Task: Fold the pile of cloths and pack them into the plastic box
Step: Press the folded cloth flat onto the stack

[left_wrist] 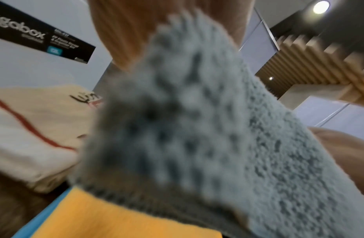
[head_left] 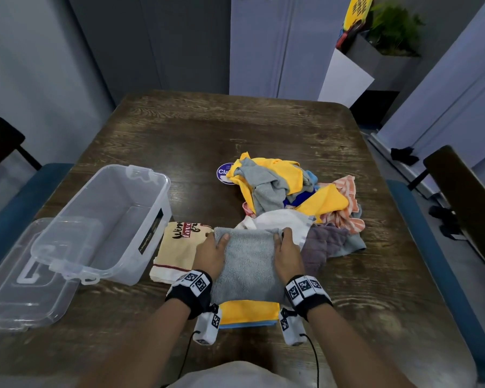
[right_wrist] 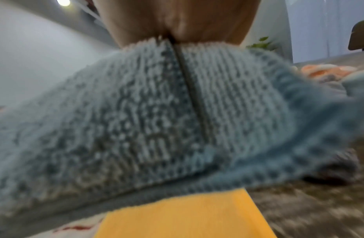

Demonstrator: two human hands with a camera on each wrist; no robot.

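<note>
A folded grey terry cloth (head_left: 248,264) lies over a folded yellow cloth (head_left: 248,312) and a blue one beneath, near the table's front edge. My left hand (head_left: 212,252) grips the grey cloth's left side and my right hand (head_left: 287,254) grips its right side, thumbs on top. The grey cloth (left_wrist: 197,136) fills the left wrist view above the yellow cloth (left_wrist: 115,220). In the right wrist view the grey cloth (right_wrist: 156,120) also covers the yellow cloth (right_wrist: 183,215). An unfolded pile of cloths (head_left: 291,194) sits behind. The clear plastic box (head_left: 101,219) stands open at the left.
The box lid (head_left: 25,278) lies at the table's left front corner. A cream printed cloth (head_left: 177,247) rests between the box and my left hand. A round purple sticker (head_left: 223,173) is behind the pile. Chairs stand on both sides of the wooden table (head_left: 235,130).
</note>
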